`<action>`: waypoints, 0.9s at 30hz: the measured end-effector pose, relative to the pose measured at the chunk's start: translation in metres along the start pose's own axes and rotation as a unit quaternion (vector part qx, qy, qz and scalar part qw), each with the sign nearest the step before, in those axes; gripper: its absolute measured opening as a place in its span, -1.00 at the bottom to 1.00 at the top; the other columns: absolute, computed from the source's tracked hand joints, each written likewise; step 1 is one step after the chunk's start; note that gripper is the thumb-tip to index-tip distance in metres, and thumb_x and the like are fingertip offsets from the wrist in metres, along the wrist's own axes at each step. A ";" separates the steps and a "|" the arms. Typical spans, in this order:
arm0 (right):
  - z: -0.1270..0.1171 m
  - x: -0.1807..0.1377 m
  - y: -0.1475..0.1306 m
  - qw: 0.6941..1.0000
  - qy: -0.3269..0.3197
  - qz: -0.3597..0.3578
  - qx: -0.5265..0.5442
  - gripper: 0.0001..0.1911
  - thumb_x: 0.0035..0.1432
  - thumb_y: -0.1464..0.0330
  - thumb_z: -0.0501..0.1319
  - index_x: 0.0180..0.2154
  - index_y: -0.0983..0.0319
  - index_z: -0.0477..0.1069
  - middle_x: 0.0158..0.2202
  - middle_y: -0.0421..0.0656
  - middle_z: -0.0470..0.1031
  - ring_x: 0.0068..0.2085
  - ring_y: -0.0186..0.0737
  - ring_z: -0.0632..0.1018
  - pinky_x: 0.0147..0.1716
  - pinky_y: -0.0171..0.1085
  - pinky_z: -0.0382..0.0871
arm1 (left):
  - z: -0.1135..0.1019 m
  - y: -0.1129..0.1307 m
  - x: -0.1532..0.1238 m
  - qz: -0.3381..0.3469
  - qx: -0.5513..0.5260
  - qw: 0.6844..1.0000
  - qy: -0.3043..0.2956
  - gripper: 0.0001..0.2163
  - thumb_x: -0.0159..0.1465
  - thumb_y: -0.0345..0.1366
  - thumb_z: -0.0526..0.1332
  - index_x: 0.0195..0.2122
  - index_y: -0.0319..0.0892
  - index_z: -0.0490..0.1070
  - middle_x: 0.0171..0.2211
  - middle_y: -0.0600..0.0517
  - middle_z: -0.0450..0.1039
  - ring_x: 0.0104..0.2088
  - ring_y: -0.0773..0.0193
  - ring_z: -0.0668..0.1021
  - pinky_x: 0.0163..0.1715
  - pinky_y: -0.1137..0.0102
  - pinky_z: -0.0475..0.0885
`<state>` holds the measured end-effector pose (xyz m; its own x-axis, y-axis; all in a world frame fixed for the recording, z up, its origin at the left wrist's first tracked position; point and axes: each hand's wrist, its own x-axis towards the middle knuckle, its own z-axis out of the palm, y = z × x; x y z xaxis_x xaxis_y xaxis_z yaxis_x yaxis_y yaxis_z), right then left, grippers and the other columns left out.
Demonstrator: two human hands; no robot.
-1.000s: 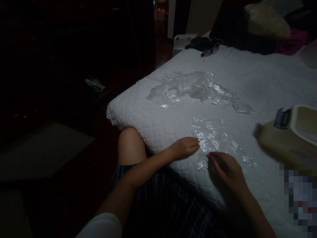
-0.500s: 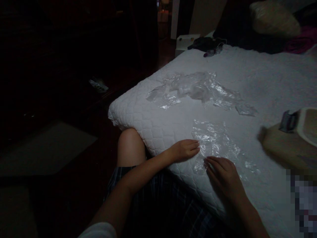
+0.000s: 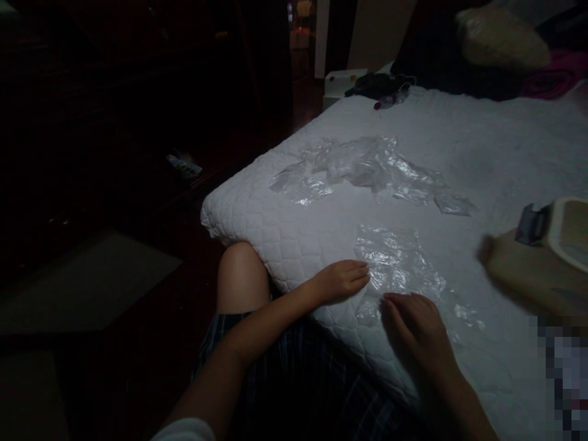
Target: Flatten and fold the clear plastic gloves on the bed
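Note:
A flattened clear plastic bag [image 3: 395, 263] lies on the white quilted mattress [image 3: 459, 159] near its front edge. My left hand [image 3: 342, 278] rests flat on the mattress, fingers stretched out, fingertips touching the bag's left edge. My right hand [image 3: 413, 327] lies palm down with fingers extended over the bag's near corner. Neither hand grips anything. A heap of crumpled clear plastic bags [image 3: 362, 168] sits farther back on the mattress.
A tan and cream container [image 3: 546, 251] with a grey clip stands at the right. Dark clothes and small items [image 3: 381, 89] lie at the far end, a pillow [image 3: 500, 30] behind. My bare knee [image 3: 241, 269] is against the mattress corner. The floor at left is dark.
My right hand has slid a little to the left along the bag's near edge. The left hand has stayed in place.

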<state>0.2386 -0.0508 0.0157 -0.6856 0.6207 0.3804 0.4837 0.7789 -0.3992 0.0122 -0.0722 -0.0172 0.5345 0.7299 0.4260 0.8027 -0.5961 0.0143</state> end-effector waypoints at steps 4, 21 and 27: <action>0.000 0.000 0.002 1.000 0.005 -0.020 -0.005 -0.84 0.21 0.33 0.12 -0.18 0.18 0.39 -0.28 -0.12 0.55 -0.27 -0.15 0.53 -0.07 -0.06 0.29 | 0.000 0.000 0.000 -0.005 -0.003 1.000 -0.004 -0.74 0.39 -0.40 -0.03 -0.06 -0.27 0.42 -0.07 -0.06 0.53 0.09 0.24 0.47 0.07 0.30 0.44; 0.000 0.003 -0.004 0.992 -0.016 -0.104 -0.072 -0.77 0.22 0.38 0.08 -0.08 0.25 0.34 -0.18 -0.05 0.52 -0.17 -0.13 0.49 -0.09 -0.09 0.24 | 0.007 -0.001 -0.001 0.020 0.015 0.999 0.026 -0.78 0.37 -0.40 0.02 -0.10 -0.29 0.44 -0.09 -0.10 0.53 0.07 0.22 0.48 0.03 0.31 0.47; 0.000 0.004 -0.006 0.992 -0.010 -0.104 -0.067 -0.84 0.24 0.37 0.09 -0.15 0.23 0.38 -0.21 -0.09 0.54 -0.19 -0.16 0.52 -0.05 -0.06 0.22 | 0.005 0.000 0.000 0.032 0.011 0.999 0.014 -0.80 0.36 -0.42 0.06 -0.10 -0.31 0.44 -0.07 -0.14 0.51 0.08 0.21 0.47 0.04 0.31 0.45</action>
<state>0.2325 -0.0528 0.0199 -0.7877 0.4451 0.4260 0.3980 0.8954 -0.1997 0.0131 -0.0705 -0.0221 0.5775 0.6810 0.4502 0.7729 -0.6337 -0.0327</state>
